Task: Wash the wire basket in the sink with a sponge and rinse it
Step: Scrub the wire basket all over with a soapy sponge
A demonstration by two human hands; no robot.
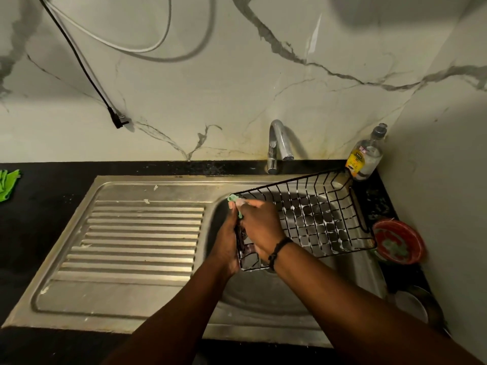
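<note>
At far left a green cloth (8,184) lies on the black counter (39,233). Next comes the steel drainboard (137,238), w/ soap flecks on it. Your left hand (228,246) grips the wire basket (313,217) at its near-left edge, fingers curled round the wire. Your right hand (259,223) pinches a green sponge (234,202) against the basket's left rim. The basket sits tilted over the sink (263,293) bowl, foam on its mesh, below the tap (278,144). At right: soap bottle (366,154) in the corner, red bowl (398,241) just beside the basket.
</note>
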